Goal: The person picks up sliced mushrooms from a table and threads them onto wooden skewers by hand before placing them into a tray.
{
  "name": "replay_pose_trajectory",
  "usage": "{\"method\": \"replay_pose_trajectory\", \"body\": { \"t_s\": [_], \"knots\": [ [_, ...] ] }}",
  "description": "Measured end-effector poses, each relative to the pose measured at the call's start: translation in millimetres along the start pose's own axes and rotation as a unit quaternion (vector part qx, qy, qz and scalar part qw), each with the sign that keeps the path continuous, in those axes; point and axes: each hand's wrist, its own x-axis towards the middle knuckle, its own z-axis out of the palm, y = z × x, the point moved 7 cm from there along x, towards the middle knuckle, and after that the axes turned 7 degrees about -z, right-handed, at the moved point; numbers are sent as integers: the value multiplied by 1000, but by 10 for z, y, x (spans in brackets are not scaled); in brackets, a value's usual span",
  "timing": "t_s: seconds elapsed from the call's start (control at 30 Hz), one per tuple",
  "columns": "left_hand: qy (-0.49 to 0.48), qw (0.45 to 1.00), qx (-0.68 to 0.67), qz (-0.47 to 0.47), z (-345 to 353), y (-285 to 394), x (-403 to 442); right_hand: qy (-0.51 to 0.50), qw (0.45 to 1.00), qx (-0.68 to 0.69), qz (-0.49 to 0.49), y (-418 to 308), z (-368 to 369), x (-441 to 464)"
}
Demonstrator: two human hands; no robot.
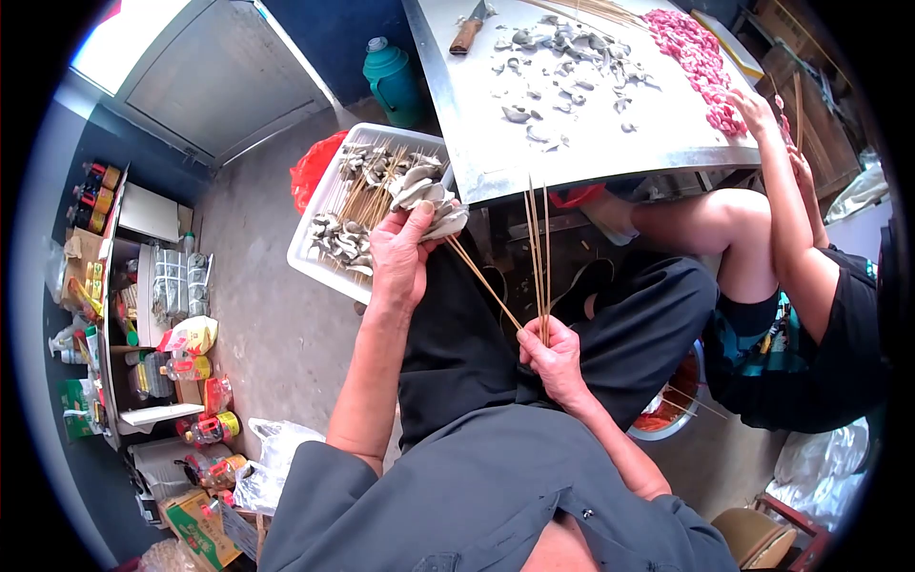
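Observation:
My left hand (402, 250) is closed round grey-white mushroom pieces (434, 200) on skewers, over the right edge of a white tray (303, 250). The sticks of these skewers (481, 276) slant down to my right hand (553, 355). My right hand pinches several thin bare skewers (538, 248) that point upward, above my lap. Inside the tray lie more skewers threaded with mushroom pieces (343, 238), their sticks toward the middle. Loose mushroom pieces (572, 67) are spread over the metal-edged white table (467, 124).
A knife (467, 30) and pink meat pieces (696, 62) are on the table. A co-worker (801, 276) sits at the right, hands by the meat. A teal flask (391, 81) and red bag (313, 170) stand behind the tray. Bottles (210, 427) line the left.

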Motion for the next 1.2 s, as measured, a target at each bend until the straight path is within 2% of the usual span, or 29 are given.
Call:
{"method": "replay_pose_trajectory", "body": {
  "t_s": [0.4, 0.63, 0.77, 0.87, 0.9, 0.97, 1.2],
  "knots": [
    [-54, 997, 41, -26, 137, -243, -132, 5, 999, 14, 36, 132, -40, -96],
    [-61, 996, 40, -52, 176, -256, -110, 15, 999, 19, 20, 38, -65, -40],
    [-54, 988, 128, -67, 154, -163, -140, 26, 999, 21, -10, -53, -86, 3],
    [57, 991, 122, 9, -5, -42, -130, 25, 999, 21, -8, -39, -93, -11],
    [58, 991, 121, 8, 1, -44, -107, 22, 1000, 20, -4, -30, -94, -24],
    [61, 997, 23, 38, 8, 11, -74, 18, 1000, 15, 0, -23, -78, -30],
    [77, 996, 33, 31, -73, 13, 58, -7, 1000, -7, 9, -13, -46, -14]
  ]
}}
